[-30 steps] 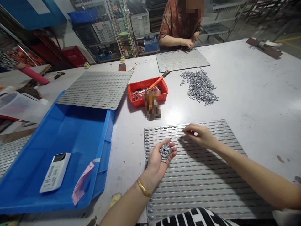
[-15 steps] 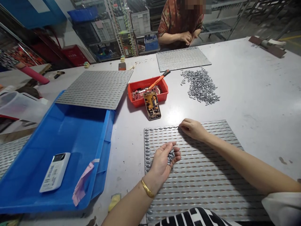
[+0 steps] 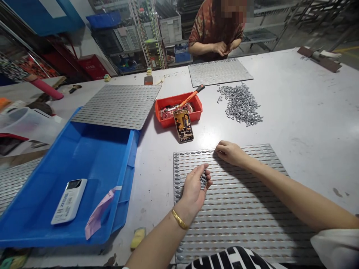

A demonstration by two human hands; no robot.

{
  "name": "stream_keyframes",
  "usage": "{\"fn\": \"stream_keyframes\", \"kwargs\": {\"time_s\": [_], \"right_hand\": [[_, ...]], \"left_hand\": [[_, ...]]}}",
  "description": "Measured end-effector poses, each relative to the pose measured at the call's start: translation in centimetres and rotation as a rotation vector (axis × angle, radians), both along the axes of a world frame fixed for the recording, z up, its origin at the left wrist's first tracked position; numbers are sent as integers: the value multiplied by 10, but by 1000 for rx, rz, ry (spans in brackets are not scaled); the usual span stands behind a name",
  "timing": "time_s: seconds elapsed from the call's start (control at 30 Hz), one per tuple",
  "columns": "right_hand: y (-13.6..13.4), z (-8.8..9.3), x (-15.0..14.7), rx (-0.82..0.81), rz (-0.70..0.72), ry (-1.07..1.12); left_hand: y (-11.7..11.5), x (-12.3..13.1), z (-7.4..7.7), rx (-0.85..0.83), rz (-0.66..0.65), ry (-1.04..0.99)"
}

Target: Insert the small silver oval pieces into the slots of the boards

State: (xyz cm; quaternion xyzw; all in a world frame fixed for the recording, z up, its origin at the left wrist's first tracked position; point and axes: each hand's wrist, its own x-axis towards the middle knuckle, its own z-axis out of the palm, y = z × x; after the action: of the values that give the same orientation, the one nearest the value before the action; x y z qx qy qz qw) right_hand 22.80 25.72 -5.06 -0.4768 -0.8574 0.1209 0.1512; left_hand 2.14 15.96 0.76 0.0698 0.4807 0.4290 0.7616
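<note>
Cupped palm up above the slotted grey board, my left hand holds several small silvery oval pieces. My right hand is at the board's far edge, thumb and fingers pinched together right at the end of the top row. Whatever sits between those fingertips is hidden. Oval pieces fill the left column of the board and the left part of its top row. A heap of the same pieces lies on the table past the board.
A phone leans on a red bin with an orange-handled tool. At left, a blue tub holds a white power bank; another slotted board rests on its far end. Across the table a co-worker works at a board.
My left hand has risen slightly and its fingers have curled in more around the pieces. My right hand stays at nearly the same spot on the top row. The whole view has shifted a little.
</note>
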Motion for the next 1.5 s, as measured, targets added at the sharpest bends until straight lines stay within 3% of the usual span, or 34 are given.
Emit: {"fn": "stream_keyframes", "kwargs": {"time_s": [0.4,0.63,0.73,0.9,1.03,1.13,1.3,1.5], "right_hand": [[-1,0,3,-10,-4,108],[-20,18,-5,-65,-62,298],[-41,28,-20,-148,-17,390],[-64,32,-45,-445,10,659],[-67,33,-54,-502,-16,782],[-70,36,-57,-422,-8,756],[-78,32,-56,-35,78,511],[-87,23,-49,134,75,296]], "left_hand": [[3,0,-2,20,6,-25],[1,-8,-6,11,-13,-1],[1,-10,-11,3,3,19],[1,-13,-15,20,-3,22],[0,-13,-17,41,-30,19],[-2,-11,-20,51,-51,28],[-6,-9,-18,72,-91,42],[-7,-8,-15,96,-119,46]]}}
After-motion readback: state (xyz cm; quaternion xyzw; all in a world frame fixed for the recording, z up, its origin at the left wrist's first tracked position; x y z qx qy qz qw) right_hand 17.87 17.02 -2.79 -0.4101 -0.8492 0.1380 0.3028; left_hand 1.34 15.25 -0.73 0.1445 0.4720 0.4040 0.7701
